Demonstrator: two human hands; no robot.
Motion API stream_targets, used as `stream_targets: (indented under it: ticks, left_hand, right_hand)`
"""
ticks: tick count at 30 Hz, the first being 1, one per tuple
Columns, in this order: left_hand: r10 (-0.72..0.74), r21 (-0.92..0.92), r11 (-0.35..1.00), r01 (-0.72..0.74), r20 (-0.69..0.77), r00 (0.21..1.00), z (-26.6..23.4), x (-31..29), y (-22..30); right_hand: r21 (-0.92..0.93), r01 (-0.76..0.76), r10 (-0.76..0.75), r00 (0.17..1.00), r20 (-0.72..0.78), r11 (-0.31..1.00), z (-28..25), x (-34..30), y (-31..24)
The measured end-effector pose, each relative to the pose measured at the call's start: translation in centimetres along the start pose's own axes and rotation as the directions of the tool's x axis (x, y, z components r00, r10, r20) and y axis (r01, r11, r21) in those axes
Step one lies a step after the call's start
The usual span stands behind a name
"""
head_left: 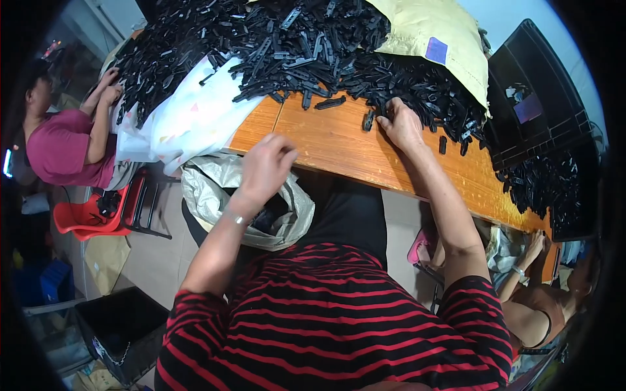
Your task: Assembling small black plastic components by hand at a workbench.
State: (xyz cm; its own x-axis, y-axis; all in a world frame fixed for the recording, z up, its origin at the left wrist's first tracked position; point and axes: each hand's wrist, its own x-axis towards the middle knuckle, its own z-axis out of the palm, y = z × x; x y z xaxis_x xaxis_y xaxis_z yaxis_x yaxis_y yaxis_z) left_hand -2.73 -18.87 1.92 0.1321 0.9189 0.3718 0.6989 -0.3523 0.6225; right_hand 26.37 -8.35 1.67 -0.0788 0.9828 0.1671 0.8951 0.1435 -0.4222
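A large heap of small, long black plastic pieces [287, 52] covers the far part of the wooden table [326, 140]. My right hand [403, 124] is at the heap's near edge, its thumb and fingers closed in a pinch on a black plastic piece that they mostly hide. Beside that thumb, a single black piece [368, 120] lies on the wood. My left hand [266, 166] hangs over an open grey woven sack [297, 225] below the table edge. Its fingers are curled in, and whatever they may hold is hidden. Dark contents show inside the sack.
A white plastic bag [189, 117] drapes over the table's left side. A yellow sack [443, 29] lies on the heap. At right stands a black crate [538, 91]. One person [68, 143] works at left, another [531, 306] at right. A red chair [91, 218] and black bin [124, 332] stand left.
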Motion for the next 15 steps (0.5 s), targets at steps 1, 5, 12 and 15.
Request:
stream_targets:
  ticks: [1, 5, 12, 15]
  left_hand:
    - [0.034, 0.01, 0.999, -0.034, -0.019, 0.999, 1.2, 1.6, 0.1]
    - [0.117, 0.071, 0.991, -0.113, -0.06, 0.991, 5.7, 7.5, -0.4]
    - [0.154, 0.332, 0.931, -0.151, 0.018, 0.988, 7.9, 11.2, -0.9]
    - [0.111, 0.271, 0.956, -0.108, 0.003, 0.994, 7.1, 10.4, -0.4]
  right_hand:
    - [-0.01, 0.01, -0.011, 0.999, -0.037, 1.0, 0.2, 0.0, -0.4]
    - [0.262, 0.031, -0.021, 0.999, -0.039, 0.965, 0.8, -0.2, -1.0]
    - [0.455, -0.003, 0.076, 0.987, -0.142, 0.89, 1.2, -2.2, -1.8]
    - [0.517, 0.114, -0.02, 0.983, -0.185, 0.848, 2.2, -4.4, -4.1]
